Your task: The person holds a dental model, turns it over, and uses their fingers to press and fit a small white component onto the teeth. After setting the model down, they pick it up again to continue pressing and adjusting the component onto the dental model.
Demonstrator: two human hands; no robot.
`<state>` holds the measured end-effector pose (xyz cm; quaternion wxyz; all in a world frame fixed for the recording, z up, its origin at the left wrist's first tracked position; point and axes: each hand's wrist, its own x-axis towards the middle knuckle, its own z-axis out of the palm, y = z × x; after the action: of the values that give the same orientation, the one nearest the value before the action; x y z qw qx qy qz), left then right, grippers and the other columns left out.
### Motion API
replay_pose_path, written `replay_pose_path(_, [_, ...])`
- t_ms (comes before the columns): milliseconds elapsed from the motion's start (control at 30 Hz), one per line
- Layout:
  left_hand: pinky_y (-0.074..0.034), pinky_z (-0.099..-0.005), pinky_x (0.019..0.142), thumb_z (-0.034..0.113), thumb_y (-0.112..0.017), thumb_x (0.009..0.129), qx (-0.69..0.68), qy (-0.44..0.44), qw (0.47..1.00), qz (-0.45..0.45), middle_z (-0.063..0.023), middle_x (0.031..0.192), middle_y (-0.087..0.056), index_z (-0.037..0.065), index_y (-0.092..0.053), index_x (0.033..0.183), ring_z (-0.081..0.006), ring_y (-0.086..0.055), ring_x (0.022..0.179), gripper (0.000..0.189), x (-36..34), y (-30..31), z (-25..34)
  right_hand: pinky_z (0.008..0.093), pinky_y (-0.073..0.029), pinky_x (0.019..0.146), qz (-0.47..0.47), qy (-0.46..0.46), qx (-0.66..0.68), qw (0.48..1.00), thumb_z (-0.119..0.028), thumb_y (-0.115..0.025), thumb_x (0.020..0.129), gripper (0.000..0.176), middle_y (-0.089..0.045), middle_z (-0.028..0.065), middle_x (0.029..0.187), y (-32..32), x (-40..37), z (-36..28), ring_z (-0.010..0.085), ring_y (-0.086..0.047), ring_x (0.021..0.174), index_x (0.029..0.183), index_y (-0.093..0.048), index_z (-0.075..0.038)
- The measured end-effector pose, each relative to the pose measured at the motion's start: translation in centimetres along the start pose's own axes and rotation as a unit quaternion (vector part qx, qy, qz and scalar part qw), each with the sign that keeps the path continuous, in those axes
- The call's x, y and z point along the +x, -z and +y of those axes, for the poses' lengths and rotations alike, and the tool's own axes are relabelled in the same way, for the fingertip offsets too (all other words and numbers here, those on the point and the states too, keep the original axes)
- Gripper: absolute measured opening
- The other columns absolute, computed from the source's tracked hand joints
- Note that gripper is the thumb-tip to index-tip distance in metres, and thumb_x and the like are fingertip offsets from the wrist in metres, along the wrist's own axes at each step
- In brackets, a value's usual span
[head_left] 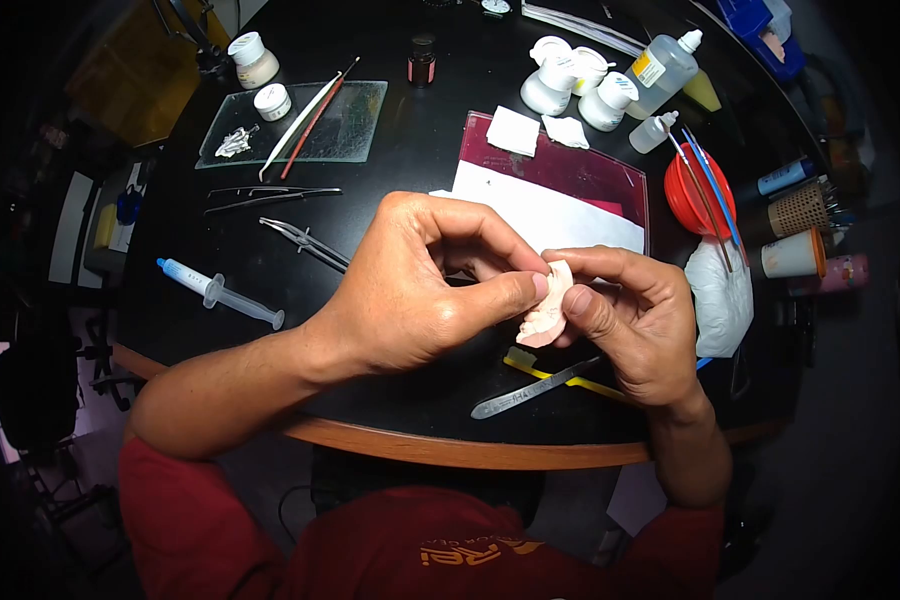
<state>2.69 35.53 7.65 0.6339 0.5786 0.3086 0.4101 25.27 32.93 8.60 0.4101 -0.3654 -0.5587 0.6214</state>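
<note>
Between my two hands is a small pale pink plaster dental cast (544, 318), held up over the front of the black table. My left hand (420, 285) pinches its upper left side between thumb and forefinger. From the other side, my right hand (625, 315) grips it with thumb and curled fingers, which hide part of it. Just below lie a scalpel handle (518, 398) and a yellow toothbrush (520, 362), the scalpel crossing the brush.
A glass slab (355, 125) with two brushes, tweezers (260, 192) and a syringe (220, 290) lie left. Behind my hands is a dark red plate (610, 175) with white paper. White jars (548, 90), a clear bottle (665, 75) and a red bowl (685, 195) stand right.
</note>
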Motion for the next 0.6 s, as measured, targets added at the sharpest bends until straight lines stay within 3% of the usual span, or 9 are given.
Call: replay_pose_path(600, [-0.059,-0.0254,0.076,0.000,-0.075,0.089,0.008,0.001,1.000,-0.003,-0.0131,0.093,-0.074,-0.006,-0.073,0.096,-0.0130,-0.071,0.082,0.010,0.01,0.02,0.02,0.0214,-0.057,0.072,0.005,0.002,-0.010,1.000,-0.005,-0.068,0.098,0.028,-0.071,0.0121,0.099,-0.11,-0.06,-0.25,0.0124,-0.070,0.087,0.122,-0.066,0.009])
